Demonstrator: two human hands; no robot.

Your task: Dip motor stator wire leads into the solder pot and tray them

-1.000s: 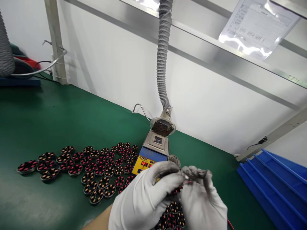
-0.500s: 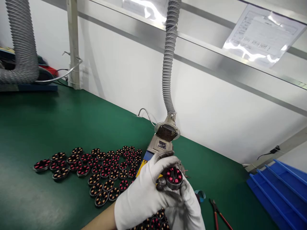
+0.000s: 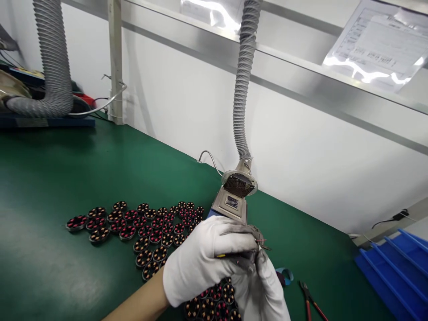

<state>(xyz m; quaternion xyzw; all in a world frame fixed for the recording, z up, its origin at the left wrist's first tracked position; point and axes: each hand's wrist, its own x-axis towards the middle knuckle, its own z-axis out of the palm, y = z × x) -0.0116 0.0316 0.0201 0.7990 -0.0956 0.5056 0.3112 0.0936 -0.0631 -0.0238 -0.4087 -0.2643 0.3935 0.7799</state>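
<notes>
Ring piece: this dark little thing is up between both gloves, above the green bench, only a sliver with a bit of red showing.
Just changed: half a second ago its red-coil face was turned up at us; now it's tucked behind the gloved fingers. So my read is inspecting gave way to fiddly handling at its edge.
Left hand: glove curled round the piece, fingers pressed together over it.
Right hand: glove has fingertips bunched at the piece's near-right edge; can't tell what they're pinching, if anything.
Wire ends: thin strands poke out past the left fingertips, no idea if they're attached.
Cutters: red-handled pair lying right of the hands, untouched.
</notes>
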